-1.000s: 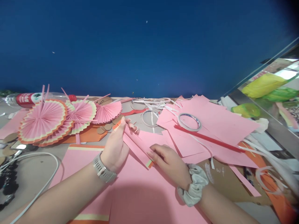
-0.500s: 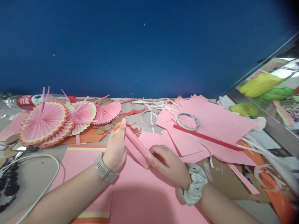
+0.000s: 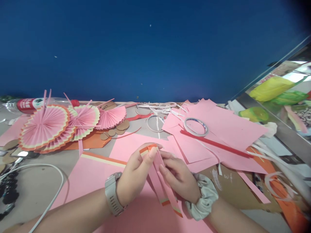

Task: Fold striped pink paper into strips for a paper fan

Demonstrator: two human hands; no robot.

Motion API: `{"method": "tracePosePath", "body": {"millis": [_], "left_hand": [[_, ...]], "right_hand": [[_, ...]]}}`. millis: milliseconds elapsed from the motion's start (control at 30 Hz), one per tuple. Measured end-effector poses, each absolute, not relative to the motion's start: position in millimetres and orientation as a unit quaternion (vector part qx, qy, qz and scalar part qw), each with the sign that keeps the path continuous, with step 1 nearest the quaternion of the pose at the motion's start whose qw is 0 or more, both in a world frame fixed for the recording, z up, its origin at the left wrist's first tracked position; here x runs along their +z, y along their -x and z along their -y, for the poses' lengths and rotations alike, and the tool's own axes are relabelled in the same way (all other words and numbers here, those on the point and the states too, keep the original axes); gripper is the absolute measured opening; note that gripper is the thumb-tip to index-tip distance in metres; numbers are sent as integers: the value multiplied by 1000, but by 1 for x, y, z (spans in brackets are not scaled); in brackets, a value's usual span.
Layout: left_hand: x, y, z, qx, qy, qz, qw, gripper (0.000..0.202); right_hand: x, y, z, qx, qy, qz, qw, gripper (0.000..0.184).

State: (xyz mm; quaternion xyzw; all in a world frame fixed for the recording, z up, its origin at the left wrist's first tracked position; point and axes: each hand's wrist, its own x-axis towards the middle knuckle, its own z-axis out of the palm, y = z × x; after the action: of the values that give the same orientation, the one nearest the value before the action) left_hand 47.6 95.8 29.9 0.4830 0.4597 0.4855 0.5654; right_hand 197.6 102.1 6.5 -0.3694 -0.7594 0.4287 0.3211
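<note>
A folded pink paper strip (image 3: 164, 183) with orange and cream ends is held between both hands over the middle of the table. My left hand (image 3: 136, 173) pinches its far end, thumb on top. Closed on the strip's right side near the upper part is my right hand (image 3: 178, 173); some of its fingertips are hidden behind the paper. The strip's near end splits into two layers that hang apart. Beneath lies a large pink sheet (image 3: 94, 171) with an orange and cream border, partly covered by my forearms.
Pleated paper fans (image 3: 45, 126) and a plastic bottle (image 3: 26, 105) stand at the left. Tape rolls (image 3: 195, 126), a red strip (image 3: 216, 144) and pink sheets (image 3: 228, 124) lie right. A white cable (image 3: 57, 166) curves near my left arm; a blue wall (image 3: 150, 51) rises behind.
Both hands have moved nearer to me, and the strip has turned steeper with its near end opened into layers. My right hand has slid up toward my left. The bordered sheet underneath has shifted and turned.
</note>
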Motion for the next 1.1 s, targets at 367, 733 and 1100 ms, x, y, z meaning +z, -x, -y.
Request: {"method": "tracePosePath", "body": {"millis": [367,733,1100], "left_hand": [[31,-50,-98,485,-460,-466,579,29],[24,-51,-103,456,-444,-510,579,33],[34,-51,-96,471,-450,-485,583,29]], "right_hand": [[11,-197,-104,446,349,762,315,14],[3,-189,-102,492,466,685,267,37],[7,-193,-98,428,430,739,293,36]]}}
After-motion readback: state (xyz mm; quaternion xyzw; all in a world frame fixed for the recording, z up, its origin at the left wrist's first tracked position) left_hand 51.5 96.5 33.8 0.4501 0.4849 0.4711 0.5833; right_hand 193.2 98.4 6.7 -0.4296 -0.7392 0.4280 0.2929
